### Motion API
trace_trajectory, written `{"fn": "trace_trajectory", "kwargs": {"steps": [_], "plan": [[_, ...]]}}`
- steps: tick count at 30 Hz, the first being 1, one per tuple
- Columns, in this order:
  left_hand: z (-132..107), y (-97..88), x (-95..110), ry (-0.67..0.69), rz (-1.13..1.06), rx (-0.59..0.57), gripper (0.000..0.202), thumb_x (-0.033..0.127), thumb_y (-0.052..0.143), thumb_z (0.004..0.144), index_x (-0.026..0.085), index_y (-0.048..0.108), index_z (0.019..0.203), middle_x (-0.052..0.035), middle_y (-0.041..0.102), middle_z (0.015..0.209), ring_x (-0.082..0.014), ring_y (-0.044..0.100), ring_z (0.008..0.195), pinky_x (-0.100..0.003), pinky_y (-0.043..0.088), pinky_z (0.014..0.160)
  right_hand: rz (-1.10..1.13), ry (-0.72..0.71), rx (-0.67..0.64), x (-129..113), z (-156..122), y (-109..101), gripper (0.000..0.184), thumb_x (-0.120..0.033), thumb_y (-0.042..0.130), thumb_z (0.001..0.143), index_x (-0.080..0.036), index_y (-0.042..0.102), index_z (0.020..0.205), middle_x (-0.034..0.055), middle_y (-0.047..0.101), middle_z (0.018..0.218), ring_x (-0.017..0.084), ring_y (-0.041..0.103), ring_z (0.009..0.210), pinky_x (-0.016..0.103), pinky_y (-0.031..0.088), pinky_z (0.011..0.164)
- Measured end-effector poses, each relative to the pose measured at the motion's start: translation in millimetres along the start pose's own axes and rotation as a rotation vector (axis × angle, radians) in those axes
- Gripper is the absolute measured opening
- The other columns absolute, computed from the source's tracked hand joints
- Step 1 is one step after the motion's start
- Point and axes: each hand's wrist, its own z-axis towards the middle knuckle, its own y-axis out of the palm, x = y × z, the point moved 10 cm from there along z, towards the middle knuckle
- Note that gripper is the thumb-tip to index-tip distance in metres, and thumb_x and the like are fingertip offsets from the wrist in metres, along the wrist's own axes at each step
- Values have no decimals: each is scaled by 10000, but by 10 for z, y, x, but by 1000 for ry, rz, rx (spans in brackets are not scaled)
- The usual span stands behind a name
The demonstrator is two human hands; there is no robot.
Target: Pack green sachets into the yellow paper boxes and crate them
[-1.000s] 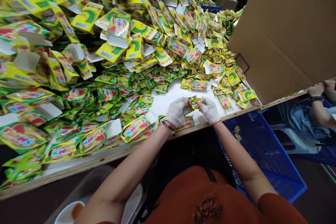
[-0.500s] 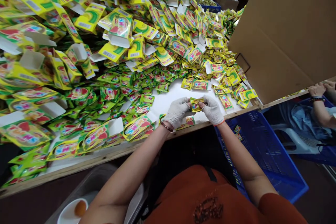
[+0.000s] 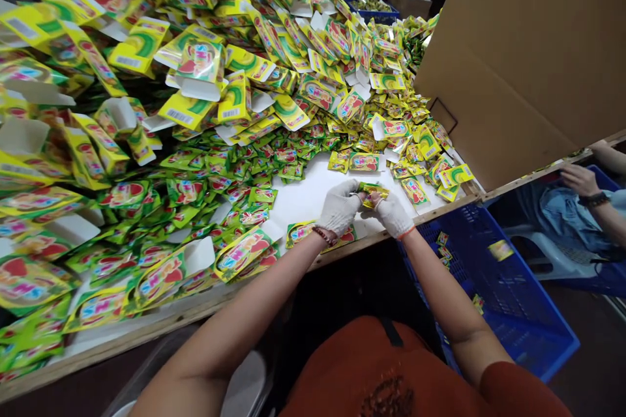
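Observation:
Both my hands wear white knit gloves. My left hand (image 3: pixel 339 210) and my right hand (image 3: pixel 391 214) are closed together on a small bundle of yellow-green sachets (image 3: pixel 370 191), just above the white table top (image 3: pixel 303 199) near its wooden front edge. A flat yellow carton (image 3: pixel 306 232) lies under my left wrist. Loose sachets (image 3: pixel 235 176) and open yellow cartons (image 3: pixel 195 71) are heaped all around the small bare patch.
A large brown cardboard sheet (image 3: pixel 528 45) stands at the right. Below it a blue plastic crate (image 3: pixel 493 287) holds a few sachets. Another person's hand (image 3: pixel 581 179) and arm show at the far right, by a second blue crate.
My hands have stayed together on the bundle, turning it slightly. A yellow packet now shows in the blue crate. The other person's hand has moved lower.

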Motion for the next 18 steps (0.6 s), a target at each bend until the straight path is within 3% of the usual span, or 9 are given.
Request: {"fn": "trace_trajectory", "kwargs": {"steps": [2,5,8,11,14,18], "plan": [[164,85,160,147,346,3,135,287,582,823,180,632,759,-50,654,829,-219,606,878,-378,516,851,54,39,32,87,41,-93,561,-632,599,752,-212,555,1121,74,678,986,157,648,687,274,539,553],[478,254,294,331,685,-6,195,222,519,865,173,659,991,-105,641,1123,-244,568,1086,-379,457,974,41,71,211,208,56,-415,489,-551,656,727,-201,556,1054,72,687,960,139,634,629,265,535,531],[832,409,229,396,1024,-69,456,151,544,818,153,554,1274,-146,533,1363,-292,459,1273,-445,344,1089,17,94,346,309,19,-693,399,-524,634,757,-193,549,964,62,683,859,118,578,539,257,510,485],[1063,486,111,383,1253,-152,555,155,533,843,149,444,1391,-170,551,1327,-319,442,1274,-524,272,1101,19,77,383,312,-4,-835,411,-583,604,773,-186,550,868,48,652,751,114,548,504,249,473,444],[1027,493,106,371,1276,-200,548,235,602,811,141,479,1337,-165,581,1214,-312,519,1159,-470,364,1021,-2,-19,457,142,-39,-981,493,-639,618,751,-180,572,924,44,657,803,106,560,549,228,465,457],[601,487,224,425,1110,-252,619,331,701,698,179,506,1265,-126,534,1241,-285,548,1116,-379,462,926,-47,-88,451,-72,-50,-1059,505,-633,614,767,-182,583,992,15,648,761,85,526,516,207,428,445]]}}
